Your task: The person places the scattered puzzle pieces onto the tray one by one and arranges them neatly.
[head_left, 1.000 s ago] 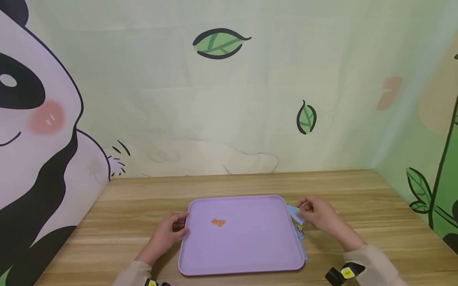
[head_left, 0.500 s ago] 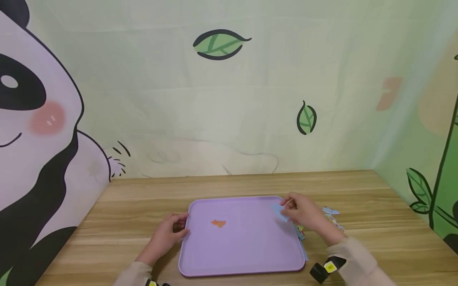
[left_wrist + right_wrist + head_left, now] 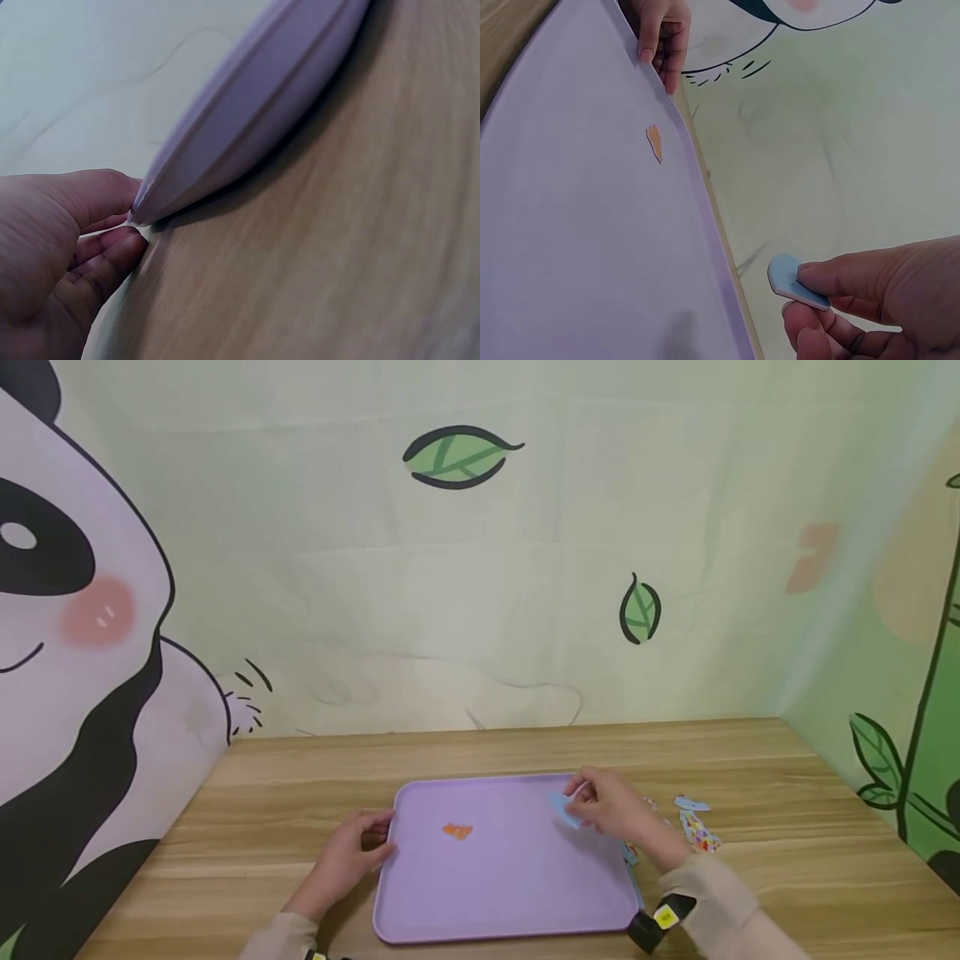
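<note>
In the head view my right hand (image 3: 611, 806) pinches a light-blue flat puzzle piece (image 3: 561, 810) above the right part of the purple tray (image 3: 502, 918). The right wrist view shows the piece's (image 3: 784, 275) rounded end and pale cut edge between thumb and fingers. My left hand (image 3: 345, 852) holds the tray's left edge, thumb and curled fingers at the rim (image 3: 187, 169). An orange puzzle piece (image 3: 457, 832) lies on the tray, left of its middle.
Several colourful pieces (image 3: 699, 831) lie loose on the wooden table (image 3: 795, 827) to the tray's right. Others (image 3: 628, 853) sit against the tray's right edge, partly hidden by my right arm. A printed cloth wall (image 3: 337, 568) stands behind.
My right hand has carried the light-blue piece leftward from beside the tray to over it, uncovering more pieces on the table. The left hand and orange piece have stayed in place.
</note>
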`<act>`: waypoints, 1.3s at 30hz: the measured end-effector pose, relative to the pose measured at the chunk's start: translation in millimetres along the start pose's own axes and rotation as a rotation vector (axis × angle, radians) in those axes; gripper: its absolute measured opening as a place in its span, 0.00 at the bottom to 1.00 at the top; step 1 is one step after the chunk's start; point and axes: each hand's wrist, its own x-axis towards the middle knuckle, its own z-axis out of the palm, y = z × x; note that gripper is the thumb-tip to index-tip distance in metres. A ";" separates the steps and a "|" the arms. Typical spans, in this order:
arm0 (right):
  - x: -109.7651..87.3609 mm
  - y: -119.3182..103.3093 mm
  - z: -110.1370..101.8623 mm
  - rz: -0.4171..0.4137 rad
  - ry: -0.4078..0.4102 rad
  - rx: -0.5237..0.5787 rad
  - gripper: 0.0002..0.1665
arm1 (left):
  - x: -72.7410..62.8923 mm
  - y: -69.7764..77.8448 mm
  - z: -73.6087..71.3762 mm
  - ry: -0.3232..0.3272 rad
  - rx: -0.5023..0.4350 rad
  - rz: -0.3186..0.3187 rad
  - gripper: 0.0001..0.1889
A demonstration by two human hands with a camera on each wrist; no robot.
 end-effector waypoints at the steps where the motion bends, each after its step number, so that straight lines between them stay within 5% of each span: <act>1: 1.1 -0.1 1.4 0.003 -0.001 0.002 0.12 | 0.1 0.0 0.1 -0.001 -0.002 0.000 0.24; 39: 38.2 -11.5 73.9 0.014 -0.015 -0.054 0.07 | 0.3 -1.4 1.8 0.018 -0.007 0.012 0.23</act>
